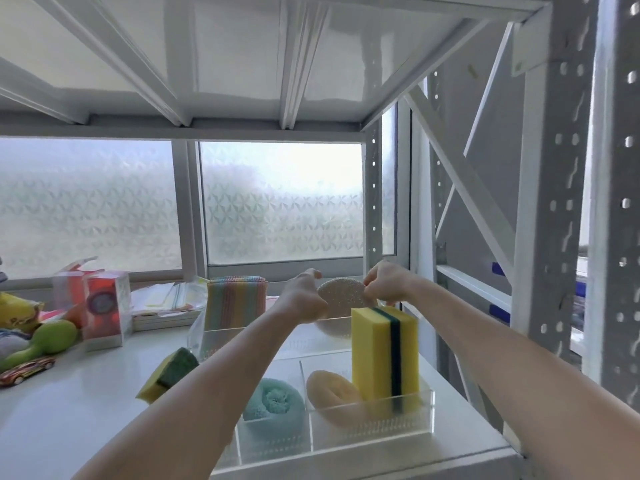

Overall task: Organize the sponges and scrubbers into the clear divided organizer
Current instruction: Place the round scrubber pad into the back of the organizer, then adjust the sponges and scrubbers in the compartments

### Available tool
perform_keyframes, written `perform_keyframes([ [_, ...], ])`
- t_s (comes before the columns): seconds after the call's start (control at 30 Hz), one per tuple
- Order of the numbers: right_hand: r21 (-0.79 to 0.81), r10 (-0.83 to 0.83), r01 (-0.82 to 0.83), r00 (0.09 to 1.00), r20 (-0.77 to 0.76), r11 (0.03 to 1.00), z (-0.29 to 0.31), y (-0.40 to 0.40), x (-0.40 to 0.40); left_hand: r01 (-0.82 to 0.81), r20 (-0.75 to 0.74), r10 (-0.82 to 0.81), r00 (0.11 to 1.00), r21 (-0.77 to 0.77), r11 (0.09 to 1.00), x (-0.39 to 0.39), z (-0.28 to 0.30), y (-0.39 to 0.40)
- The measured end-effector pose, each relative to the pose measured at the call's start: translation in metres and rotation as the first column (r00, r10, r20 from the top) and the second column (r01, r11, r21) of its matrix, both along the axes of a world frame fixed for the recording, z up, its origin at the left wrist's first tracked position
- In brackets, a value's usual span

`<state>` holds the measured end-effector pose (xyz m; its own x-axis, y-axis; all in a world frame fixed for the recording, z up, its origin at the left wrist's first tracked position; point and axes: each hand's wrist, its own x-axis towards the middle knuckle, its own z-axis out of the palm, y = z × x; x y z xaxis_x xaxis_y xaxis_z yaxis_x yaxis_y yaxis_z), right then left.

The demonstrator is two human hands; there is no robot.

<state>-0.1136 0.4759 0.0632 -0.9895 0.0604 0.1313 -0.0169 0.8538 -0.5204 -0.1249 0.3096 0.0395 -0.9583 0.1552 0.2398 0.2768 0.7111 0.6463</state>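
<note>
Shelf: white metal shelf (79, 407) of a rack, a frosted patterned window behind it
Organizer: clear divided organizer (372, 433) at the right front of the shelf, its walls see-through
Round scrubber: pale speckled disc-shaped scrubber (341, 293) held upright over the organizer's far compartment, its lower edge behind the far clear wall
Left hand: left hand (304, 297) at the disc's left edge, fingers curled against it; the thumb side is turned away, so the exact grip is hard to read
Right hand: right hand (388, 284) pinching the disc's right edge with curled fingertips
Tall sponges: two yellow sponges with green scouring faces pressed together (384, 355), standing on end in the near right compartment
Orange scrubber: pale orange ring-shaped scrubber (334, 393) leaning in the same compartment, just left of the standing sponges and touching them
Blue scrubber: light blue mesh scrubber (273, 403) in the near left compartment, partly hidden by the left forearm
Loose sponge: yellow-and-green sponge (169, 372) lying tilted on the shelf, outside the organizer to its left
Striped cloths: stack of pastel striped cloths (235, 299) upright behind the organizer
Left clutter: a red and clear box (104, 306), a green plastic toy (45, 341) and a toy car (26, 370) near the shelf's left end
</note>
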Motion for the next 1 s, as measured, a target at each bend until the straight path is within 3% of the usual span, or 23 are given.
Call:
perform_keyframes([
  [0.2, -0.071, 0.026, -0.035, 0.992, -0.125, 0.997, 0.005, -0.002, -0.005, -0.051, -0.078, 0.056, 0.995, 0.063, 0.997, -0.004, 0.004, -0.008],
  [0.57, 0.013, -0.031, 0.032, 0.997, -0.067, 0.999, -0.003, -0.002, -0.022, -0.132, -0.144, 0.097, 0.985, -0.262, 0.956, -0.005, 0.001, -0.006],
  [1.0, 0.015, -0.012, 0.013, 0.999, -0.043, 1.0, 0.003, 0.005, -0.015, -0.116, -0.161, 0.093, 0.983, -0.137, 0.984, 0.001, 0.005, -0.008],
])
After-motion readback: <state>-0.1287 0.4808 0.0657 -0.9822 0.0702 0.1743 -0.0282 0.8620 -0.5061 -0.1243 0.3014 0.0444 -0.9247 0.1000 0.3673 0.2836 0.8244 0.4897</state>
